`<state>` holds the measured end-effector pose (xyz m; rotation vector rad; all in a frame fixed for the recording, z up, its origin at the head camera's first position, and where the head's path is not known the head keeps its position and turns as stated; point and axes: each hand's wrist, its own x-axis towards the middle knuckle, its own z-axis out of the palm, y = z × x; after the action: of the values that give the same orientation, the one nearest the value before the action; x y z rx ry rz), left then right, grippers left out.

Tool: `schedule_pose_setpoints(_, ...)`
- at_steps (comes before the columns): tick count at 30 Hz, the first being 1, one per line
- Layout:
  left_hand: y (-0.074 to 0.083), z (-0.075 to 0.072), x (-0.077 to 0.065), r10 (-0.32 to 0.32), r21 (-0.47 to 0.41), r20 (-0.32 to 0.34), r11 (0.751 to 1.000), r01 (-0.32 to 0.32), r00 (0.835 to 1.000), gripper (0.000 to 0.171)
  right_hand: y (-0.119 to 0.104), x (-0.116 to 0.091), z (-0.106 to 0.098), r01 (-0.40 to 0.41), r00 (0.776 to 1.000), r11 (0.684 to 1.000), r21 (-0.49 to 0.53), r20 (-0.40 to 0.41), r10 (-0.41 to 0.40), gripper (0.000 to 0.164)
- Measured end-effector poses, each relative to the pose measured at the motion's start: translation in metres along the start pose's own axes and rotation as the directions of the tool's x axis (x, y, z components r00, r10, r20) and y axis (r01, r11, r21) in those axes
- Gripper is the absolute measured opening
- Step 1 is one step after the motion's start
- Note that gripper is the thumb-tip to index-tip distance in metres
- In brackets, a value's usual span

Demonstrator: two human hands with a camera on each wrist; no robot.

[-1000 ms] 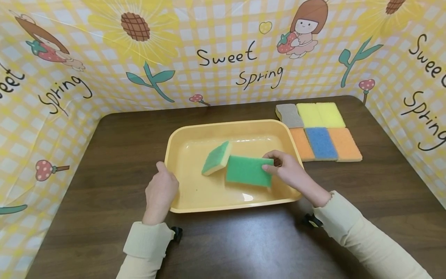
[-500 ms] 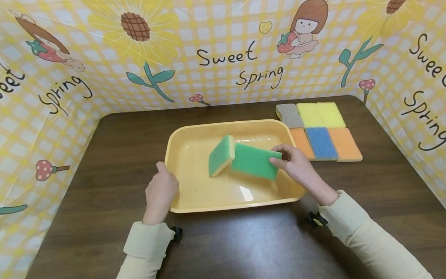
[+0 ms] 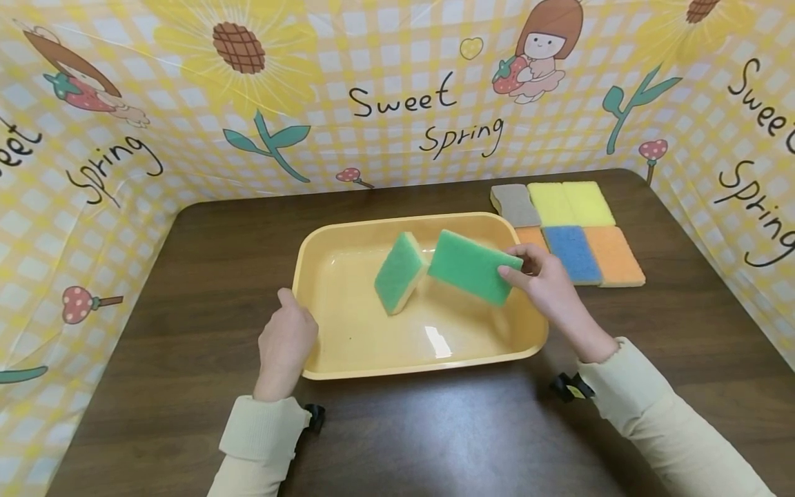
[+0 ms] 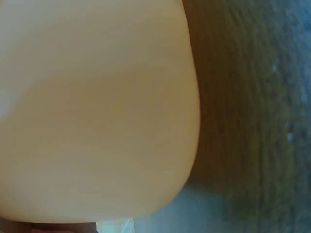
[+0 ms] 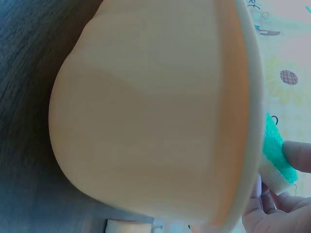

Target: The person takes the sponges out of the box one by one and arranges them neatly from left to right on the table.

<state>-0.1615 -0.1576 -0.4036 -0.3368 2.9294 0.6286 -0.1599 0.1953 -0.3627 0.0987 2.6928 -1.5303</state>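
Note:
My right hand (image 3: pixel 549 283) pinches a green-faced sponge (image 3: pixel 475 266) at its right end, thumb on the green face, above the right part of a yellow plastic basin (image 3: pixel 348 369). A second green sponge (image 3: pixel 399 273) stands tilted on edge inside the basin, its right side meeting the held sponge's left end in the head view. My left hand (image 3: pixel 288 342) grips the basin's left side, fingers mostly hidden. In the right wrist view, the held sponge (image 5: pixel 278 155) shows between thumb and fingers past the basin's rim. The basin wall (image 4: pixel 97 121) fills most of the left wrist view.
Right of the basin, sponges lie in two rows on the dark wooden table (image 3: pixel 143 290): a grey one (image 3: pixel 517 205), two yellow ones (image 3: pixel 570 204), a blue one (image 3: pixel 571 255) between orange ones (image 3: pixel 615 255). A checked cloth (image 3: pixel 385 41) stands behind and at both sides.
My right hand has moved right and away from me, lifting and tilting the held sponge. The second sponge has tipped up and shifted right. My left hand stays on the basin.

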Motion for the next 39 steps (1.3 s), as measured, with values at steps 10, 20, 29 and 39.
schedule_pose_setpoints(10, 0.0, -0.001, 0.0, -0.001, 0.0, 0.008, 1.0, 0.0, 1.0, 0.027, 0.004, -0.004, -0.005, 0.004, 0.997, 0.997, 0.081, -0.076, 0.002, 0.034)
schedule_pose_setpoints(20, 0.0, -0.001, 0.0, -0.004, 0.005, 0.009, 1.0, 0.004, 1.0, 0.027, 0.007, -0.004, -0.007, 0.02, 0.989, 0.98, 0.199, -0.148, 0.01, 0.03)
schedule_pose_setpoints(29, -0.001, 0.0, 0.001, -0.001, -0.001, 0.005, 1.0, 0.001, 1.0, 0.029, 0.009, -0.005, -0.012, 0.029, 0.984, 0.958, 0.286, -0.177, 0.023, 0.013)
schedule_pose_setpoints(39, -0.001, 0.0, 0.0, -0.002, -0.009, 0.005, 1.0, 0.002, 1.0, 0.029, 0.017, -0.017, -0.034, -0.012, 0.98, 0.945, 0.325, -0.184, 0.076, 0.015)
